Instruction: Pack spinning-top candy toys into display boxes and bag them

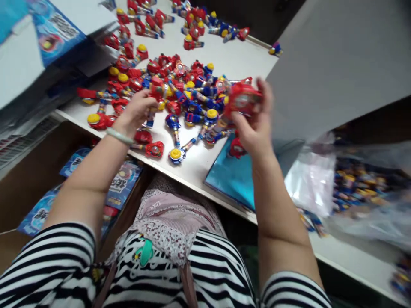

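My right hand (258, 128), slightly blurred, is raised above the right part of the table with its fingers closed around a red toy (242, 99) that has a round head. My left hand (136, 110), wearing a pale bangle, is at the near left of the pile. Its thumb and fingers pinch another red toy (158, 90) with some yellow on it. Between the hands lies a heap of small red and blue toys with round heads, yellow discs and tube handles. Two blue ones (176, 155) lie near the table edge. Another red toy (236, 148) lies on a shiny blue sheet or box (229, 175).
Printed boxes (64, 34) stand at the left of the white table (192, 164). Below, an open carton holds blue printed packs (120, 184). A grey panel (334, 55) rises at the right, beside clear bags (311, 179) of small colourful pieces. More toys lie toward the back.
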`<state>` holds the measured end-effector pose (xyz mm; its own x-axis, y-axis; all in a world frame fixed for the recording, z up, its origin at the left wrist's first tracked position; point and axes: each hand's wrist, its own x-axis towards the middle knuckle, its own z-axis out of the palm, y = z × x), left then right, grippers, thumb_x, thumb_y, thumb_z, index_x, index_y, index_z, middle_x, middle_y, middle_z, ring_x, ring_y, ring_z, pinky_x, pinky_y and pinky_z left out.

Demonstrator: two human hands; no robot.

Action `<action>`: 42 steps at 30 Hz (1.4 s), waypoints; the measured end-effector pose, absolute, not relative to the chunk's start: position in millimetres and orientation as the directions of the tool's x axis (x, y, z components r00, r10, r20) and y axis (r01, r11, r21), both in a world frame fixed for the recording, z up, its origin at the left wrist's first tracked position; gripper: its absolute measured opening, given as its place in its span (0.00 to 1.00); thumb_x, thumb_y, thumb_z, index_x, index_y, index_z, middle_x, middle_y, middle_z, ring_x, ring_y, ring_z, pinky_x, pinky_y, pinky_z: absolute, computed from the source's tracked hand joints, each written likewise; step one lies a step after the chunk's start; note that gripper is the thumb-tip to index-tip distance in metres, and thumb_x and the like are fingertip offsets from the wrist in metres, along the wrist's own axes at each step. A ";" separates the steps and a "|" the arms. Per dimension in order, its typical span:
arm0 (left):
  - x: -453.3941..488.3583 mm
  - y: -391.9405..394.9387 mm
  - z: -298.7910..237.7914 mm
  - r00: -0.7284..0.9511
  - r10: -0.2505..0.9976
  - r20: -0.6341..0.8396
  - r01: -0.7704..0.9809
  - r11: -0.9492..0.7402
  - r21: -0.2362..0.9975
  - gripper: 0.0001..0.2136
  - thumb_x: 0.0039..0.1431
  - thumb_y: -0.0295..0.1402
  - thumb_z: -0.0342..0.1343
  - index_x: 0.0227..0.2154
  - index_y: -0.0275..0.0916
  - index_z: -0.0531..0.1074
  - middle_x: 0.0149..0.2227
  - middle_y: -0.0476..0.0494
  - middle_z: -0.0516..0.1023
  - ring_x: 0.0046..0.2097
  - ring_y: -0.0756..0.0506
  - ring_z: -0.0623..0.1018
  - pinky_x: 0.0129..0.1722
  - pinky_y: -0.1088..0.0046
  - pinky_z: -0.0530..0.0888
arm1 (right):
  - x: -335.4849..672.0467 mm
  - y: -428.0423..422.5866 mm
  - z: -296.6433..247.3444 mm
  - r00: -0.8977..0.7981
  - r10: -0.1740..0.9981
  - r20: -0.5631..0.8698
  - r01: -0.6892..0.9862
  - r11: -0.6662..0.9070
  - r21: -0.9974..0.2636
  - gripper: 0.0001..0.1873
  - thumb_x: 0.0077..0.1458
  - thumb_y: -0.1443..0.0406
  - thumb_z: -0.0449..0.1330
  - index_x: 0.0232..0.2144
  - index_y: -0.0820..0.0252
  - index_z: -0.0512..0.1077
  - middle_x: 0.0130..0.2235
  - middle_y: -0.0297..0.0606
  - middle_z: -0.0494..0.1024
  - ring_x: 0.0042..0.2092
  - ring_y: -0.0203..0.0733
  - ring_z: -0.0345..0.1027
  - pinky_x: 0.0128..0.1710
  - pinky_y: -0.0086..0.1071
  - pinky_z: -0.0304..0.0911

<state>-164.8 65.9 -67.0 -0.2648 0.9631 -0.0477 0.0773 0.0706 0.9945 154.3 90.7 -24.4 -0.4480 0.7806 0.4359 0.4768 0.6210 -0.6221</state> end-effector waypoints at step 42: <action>44.2 -33.6 -174.0 0.078 0.996 0.054 0.180 -0.067 0.981 0.37 0.46 0.31 0.64 0.57 0.39 0.51 0.53 0.36 0.70 0.54 0.38 0.74 0.55 0.58 0.72 | 252.6 -45.1 -116.6 -0.146 0.843 0.518 0.693 0.460 -0.554 0.35 0.63 0.59 0.54 0.68 0.43 0.45 0.57 0.46 0.68 0.54 0.51 0.70 0.48 0.47 0.73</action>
<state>44.2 -33.6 -174.0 0.0776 0.9955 0.0538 0.1804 -0.0671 0.9813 252.6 -45.1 -116.6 -0.1455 0.8429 0.5181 0.6934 0.4604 -0.5543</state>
